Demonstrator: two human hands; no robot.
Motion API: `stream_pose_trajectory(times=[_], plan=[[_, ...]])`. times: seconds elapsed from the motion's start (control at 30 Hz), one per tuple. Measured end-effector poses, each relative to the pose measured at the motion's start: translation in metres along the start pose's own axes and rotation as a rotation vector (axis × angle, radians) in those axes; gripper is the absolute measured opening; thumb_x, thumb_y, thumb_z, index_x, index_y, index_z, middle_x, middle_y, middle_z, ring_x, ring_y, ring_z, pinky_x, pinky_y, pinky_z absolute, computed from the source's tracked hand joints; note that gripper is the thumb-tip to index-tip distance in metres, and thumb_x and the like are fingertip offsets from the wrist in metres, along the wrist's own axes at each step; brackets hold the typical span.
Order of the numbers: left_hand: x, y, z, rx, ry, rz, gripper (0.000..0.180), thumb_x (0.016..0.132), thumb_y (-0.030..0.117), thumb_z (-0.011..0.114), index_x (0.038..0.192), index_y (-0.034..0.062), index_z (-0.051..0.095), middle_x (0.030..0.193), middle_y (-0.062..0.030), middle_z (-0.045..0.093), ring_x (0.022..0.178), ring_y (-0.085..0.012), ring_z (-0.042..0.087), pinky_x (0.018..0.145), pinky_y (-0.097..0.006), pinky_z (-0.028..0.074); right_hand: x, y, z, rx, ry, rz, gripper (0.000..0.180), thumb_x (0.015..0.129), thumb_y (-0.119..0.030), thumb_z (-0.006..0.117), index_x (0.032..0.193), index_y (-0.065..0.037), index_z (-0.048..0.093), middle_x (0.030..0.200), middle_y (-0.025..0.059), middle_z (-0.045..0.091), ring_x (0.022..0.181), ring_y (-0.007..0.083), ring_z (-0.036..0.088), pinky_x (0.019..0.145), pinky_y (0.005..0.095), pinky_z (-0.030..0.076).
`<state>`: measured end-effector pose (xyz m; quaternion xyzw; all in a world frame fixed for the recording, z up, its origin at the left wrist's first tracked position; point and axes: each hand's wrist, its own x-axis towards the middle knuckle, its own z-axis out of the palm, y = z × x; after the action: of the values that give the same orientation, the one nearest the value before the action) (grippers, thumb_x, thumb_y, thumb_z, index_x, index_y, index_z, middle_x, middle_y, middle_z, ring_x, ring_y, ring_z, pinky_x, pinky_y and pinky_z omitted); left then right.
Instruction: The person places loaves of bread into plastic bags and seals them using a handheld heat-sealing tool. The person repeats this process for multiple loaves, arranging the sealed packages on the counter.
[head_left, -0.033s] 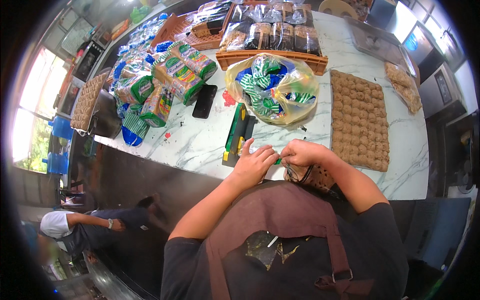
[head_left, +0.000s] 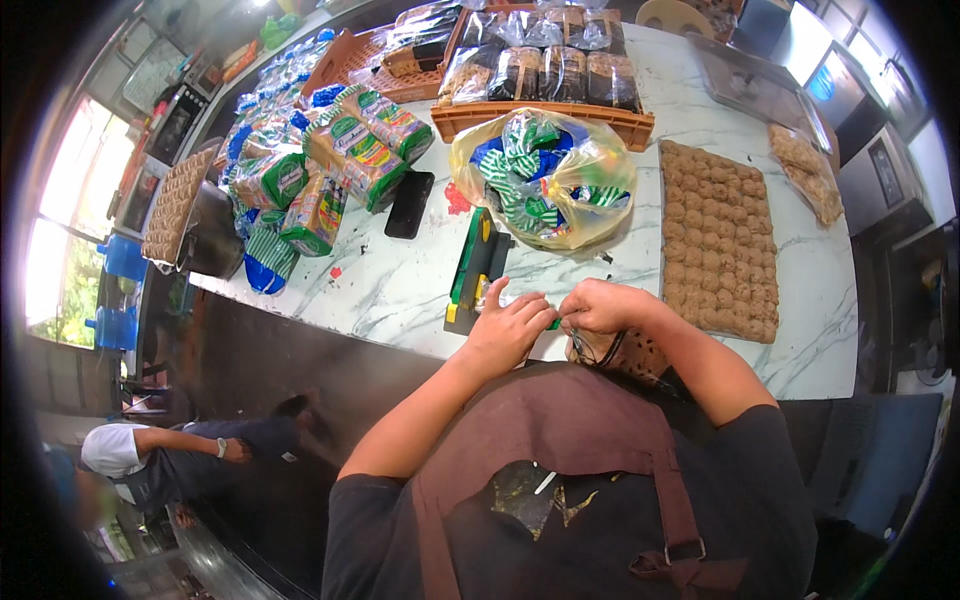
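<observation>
On our left, we see the wrapped bread loaves [head_left: 352, 150] in a group on the marble-patterned table [head_left: 375, 285], and next to them a black phone [head_left: 409, 205]. Then comes a green and dark dispenser [head_left: 466, 262], standing just beside our left hand [head_left: 508, 335]. This hand has its thumb raised and its fingers bent to the right; we cannot tell if they grip anything. A small green piece [head_left: 554, 324] lies at its fingertips, between our two hands. Our right hand [head_left: 603, 305] is curled narrow, holding the gathered top of a dark-spotted bag [head_left: 640, 352], which hangs below this hand, against the table edge. Farther right, well apart from the hand, lies a slab of round brown pieces [head_left: 718, 245].
</observation>
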<state>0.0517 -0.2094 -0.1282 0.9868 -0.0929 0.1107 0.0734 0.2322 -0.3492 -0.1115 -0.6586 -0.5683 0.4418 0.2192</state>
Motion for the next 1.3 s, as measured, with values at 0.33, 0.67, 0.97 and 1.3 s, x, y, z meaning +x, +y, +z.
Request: stream_pose_trajectory(times=[0.33, 0.67, 0.97, 1.3], plan=[[-0.009, 0.006, -0.011, -0.553, 0.110, -0.380, 0.007, 0.084, 0.012, 0.059, 0.086, 0.0059, 0.060, 0.078, -0.0070, 0.058, 0.072, -0.0255, 0.058, 0.074, -0.037, 0.043, 0.008, -0.021, 0.018, -0.198, 0.169, -0.113, 0.015, 0.082, -0.015, 0.062, 0.089, -0.005, 0.071, 0.086, 0.0142, 0.069, 0.091, 0.0332, 0.063, 0.096, 0.0507, 0.041], [-0.011, -0.002, -0.020, -1.618, -0.194, -1.045, 0.015, 0.093, 0.017, 0.052, 0.084, 0.0073, 0.059, 0.064, 0.0033, 0.047, 0.054, -0.0067, 0.039, 0.048, -0.024, 0.030, -0.003, -0.041, 0.042, -0.217, 0.483, -0.302, 0.018, 0.080, -0.008, 0.065, 0.098, -0.008, 0.065, 0.083, 0.0109, 0.064, 0.089, 0.0314, 0.060, 0.105, 0.0615, 0.029], [-0.015, -0.011, -0.046, -1.263, -0.128, -0.617, 0.028, 0.085, 0.005, 0.056, 0.111, 0.0109, 0.049, 0.069, 0.0010, 0.051, 0.061, -0.0118, 0.050, 0.057, -0.028, 0.040, 0.013, -0.037, 0.027, -0.156, 0.263, -0.164, 0.020, 0.083, -0.006, 0.062, 0.101, -0.011, 0.069, 0.089, 0.0113, 0.067, 0.091, 0.0306, 0.061, 0.102, 0.0514, 0.037], [-0.034, -0.026, -0.060, -0.023, -0.028, 0.145, 0.022, 0.077, 0.016, 0.061, 0.099, 0.0173, 0.057, 0.082, 0.0002, 0.055, 0.073, -0.0177, 0.059, 0.067, -0.034, 0.042, 0.047, -0.043, 0.008, 0.189, -0.247, -0.079, 0.021, 0.082, -0.002, 0.059, 0.102, -0.003, 0.067, 0.086, 0.0119, 0.067, 0.082, 0.0182, 0.060, 0.077, 0.0349, 0.047]])
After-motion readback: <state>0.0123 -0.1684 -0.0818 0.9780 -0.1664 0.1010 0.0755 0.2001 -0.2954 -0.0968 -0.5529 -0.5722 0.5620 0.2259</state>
